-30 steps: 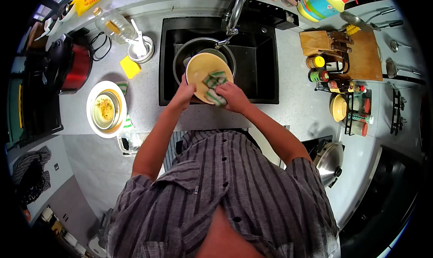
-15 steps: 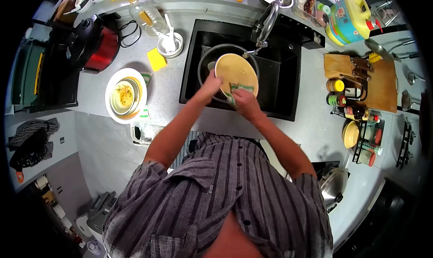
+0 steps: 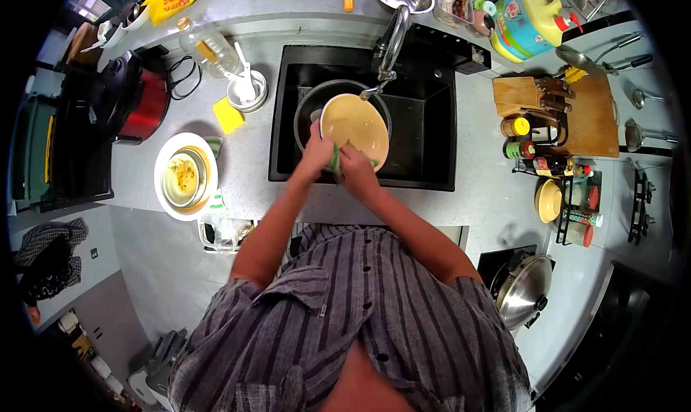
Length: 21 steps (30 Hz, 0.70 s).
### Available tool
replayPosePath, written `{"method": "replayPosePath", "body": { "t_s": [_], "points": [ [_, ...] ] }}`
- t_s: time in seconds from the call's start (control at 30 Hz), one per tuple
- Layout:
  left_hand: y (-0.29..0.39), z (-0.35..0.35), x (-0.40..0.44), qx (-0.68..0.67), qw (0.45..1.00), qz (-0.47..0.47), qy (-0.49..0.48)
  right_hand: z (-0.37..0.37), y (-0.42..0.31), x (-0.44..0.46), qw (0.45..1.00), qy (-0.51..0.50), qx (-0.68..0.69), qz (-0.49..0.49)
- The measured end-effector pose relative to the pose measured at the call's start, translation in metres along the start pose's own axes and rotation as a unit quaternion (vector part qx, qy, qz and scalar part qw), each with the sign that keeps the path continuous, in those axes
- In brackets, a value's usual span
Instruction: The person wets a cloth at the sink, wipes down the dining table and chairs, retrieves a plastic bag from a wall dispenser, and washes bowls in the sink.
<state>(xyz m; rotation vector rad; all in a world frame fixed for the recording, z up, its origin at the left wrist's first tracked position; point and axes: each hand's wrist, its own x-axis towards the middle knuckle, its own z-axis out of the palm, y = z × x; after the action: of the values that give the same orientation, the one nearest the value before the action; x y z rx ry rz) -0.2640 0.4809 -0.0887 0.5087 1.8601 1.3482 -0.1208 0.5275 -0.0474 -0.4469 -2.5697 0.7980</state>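
Observation:
A yellow-tan bowl (image 3: 358, 127) is tilted over a dark round basin (image 3: 305, 109) in the black sink (image 3: 425, 160). My left hand (image 3: 317, 153) is closed on the bowl's left rim. Close beside it, my right hand (image 3: 357, 168) is closed on a green-and-white cloth (image 3: 335, 160) at the near rim. Most of the cloth is hidden by my fingers. Above the bowl's far edge is the spout of the faucet (image 3: 389, 52).
On the left counter, a white plate (image 3: 163, 173) holds stacked bowls with food scraps. A yellow sponge (image 3: 228, 115), small bowls with spoons (image 3: 247, 91) and a clear bottle (image 3: 209, 48) stand nearby. Jars (image 3: 515, 127) and a knife block (image 3: 520, 95) are at right.
My right hand has moved with the cloth from inside the bowl to the near rim, closer to my left hand. The bowl has turned slightly, and the whole view has shifted.

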Motion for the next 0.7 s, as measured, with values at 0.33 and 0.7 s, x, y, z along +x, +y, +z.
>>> {"method": "replayPosePath", "body": {
  "t_s": [0.33,0.7],
  "points": [
    [-0.011,0.007,-0.009,0.020,0.999,-0.011,0.038,0.010,0.018,-0.002,0.994,-0.076,-0.068,0.050],
    [0.005,-0.005,-0.004,0.031,0.999,-0.029,-0.003,-0.004,0.011,0.004,0.992,-0.107,-0.052,0.043]
  ]
}}
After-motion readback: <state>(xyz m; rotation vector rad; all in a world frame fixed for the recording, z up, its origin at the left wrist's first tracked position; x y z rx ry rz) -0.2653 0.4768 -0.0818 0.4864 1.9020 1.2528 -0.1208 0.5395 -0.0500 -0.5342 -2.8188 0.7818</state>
